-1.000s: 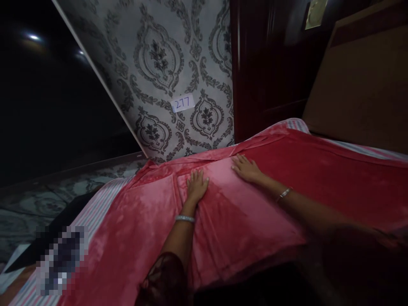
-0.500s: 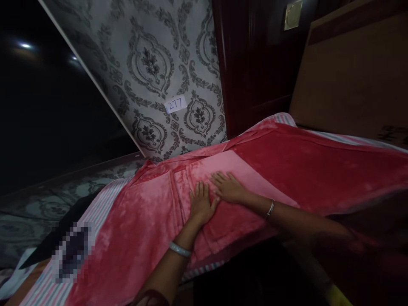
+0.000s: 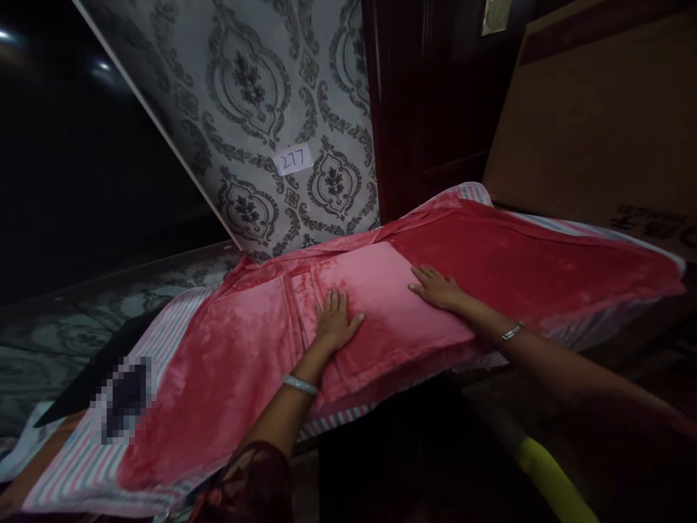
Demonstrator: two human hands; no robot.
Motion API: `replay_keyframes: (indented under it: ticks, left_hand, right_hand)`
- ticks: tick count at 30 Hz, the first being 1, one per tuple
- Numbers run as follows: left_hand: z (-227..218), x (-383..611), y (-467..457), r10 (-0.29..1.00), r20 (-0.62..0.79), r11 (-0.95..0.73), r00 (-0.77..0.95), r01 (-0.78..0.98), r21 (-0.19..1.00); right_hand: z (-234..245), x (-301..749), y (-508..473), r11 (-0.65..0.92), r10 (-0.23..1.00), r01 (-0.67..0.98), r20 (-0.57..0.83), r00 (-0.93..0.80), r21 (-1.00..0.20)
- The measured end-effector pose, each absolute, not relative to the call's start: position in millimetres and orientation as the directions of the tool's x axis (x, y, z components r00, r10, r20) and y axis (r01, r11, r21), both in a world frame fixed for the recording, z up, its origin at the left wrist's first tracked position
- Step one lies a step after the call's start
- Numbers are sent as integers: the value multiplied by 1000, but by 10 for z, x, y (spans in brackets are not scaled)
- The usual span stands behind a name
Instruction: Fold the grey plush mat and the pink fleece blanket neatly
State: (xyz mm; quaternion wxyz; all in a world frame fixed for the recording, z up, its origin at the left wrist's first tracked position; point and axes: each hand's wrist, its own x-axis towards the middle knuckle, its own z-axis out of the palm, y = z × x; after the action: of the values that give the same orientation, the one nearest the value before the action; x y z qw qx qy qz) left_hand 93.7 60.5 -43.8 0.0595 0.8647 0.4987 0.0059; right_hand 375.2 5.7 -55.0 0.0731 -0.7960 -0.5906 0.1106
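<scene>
A red and pink plush garment or blanket (image 3: 218, 392) lies spread across a surface, with a lighter pink folded panel (image 3: 375, 280) in its middle. My left hand (image 3: 335, 319) rests flat near the panel's left side, beside several lengthwise folds, fingers spread. At the panel's right edge, where pink meets deeper red, my right hand (image 3: 435, 288) lies palm down with its fingers stretched out. Neither hand grips the cloth. Which kind of item the cloth is I cannot make out.
Striped cloth (image 3: 340, 418) shows under the red fabric. Behind stand a patterned wall (image 3: 255, 102) with a number label (image 3: 292, 158), a dark red door (image 3: 425, 109) and a large cardboard box (image 3: 599, 123). A dark screen (image 3: 81, 167) is at left; something yellow (image 3: 549, 472) shows below.
My right hand has slid to the right across the pink panel, away from my left hand. My left hand stays near the folds. The view has shifted slightly.
</scene>
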Motion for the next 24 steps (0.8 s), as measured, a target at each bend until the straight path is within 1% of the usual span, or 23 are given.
replay_keyframes:
  ticks: [2,5,6,8,10,12,14,18,20,22,24]
  left_hand:
    - [-347,925,530,866,-75,-483,495,865,137]
    - [-282,901,251,834,-19,-543,551,828,141]
    - [-295,893,129,810,2,-581,586,803,133]
    - [-367,875,-110,766,5,-639,643,761,116]
    - [-468,855,-293,759,-1,-648,651,756,88]
    - [-559,836,-394,764,19,-644,644,763,58]
    - [-615,818,-429,761,57,-648,646,760,46]
    - [-641,796,-431,752,106,-658,651,749,72]
    - [-647,794,-439,746,123,-665,654,742,87]
    - [-664,793,-458,737,146,-674,660,732,99]
    - [-691,779,-496,728,175,-683,662,722,107]
  right_hand:
    - [-471,3591,-17,-233,971,948,1,239,-216]
    - [-466,3200,-197,5,986,983,164,26,-186]
    - [-500,3048,-264,89,981,979,186,-55,-181]
    - [-602,2776,-388,210,969,961,172,-179,-179]
    - [-715,2622,-484,251,963,950,151,-225,-185]
    - [-811,2643,-550,238,965,952,153,-211,-191]
    - [-885,2825,-608,194,973,962,166,-163,-191]
    - [-1029,3396,-784,34,979,986,205,0,-163]
    - [-1135,3657,-898,-29,970,984,232,70,-176]
    - [-1270,3873,-989,-58,957,978,269,112,-202]
    - [-1411,4051,-1028,-72,926,976,349,141,-204]
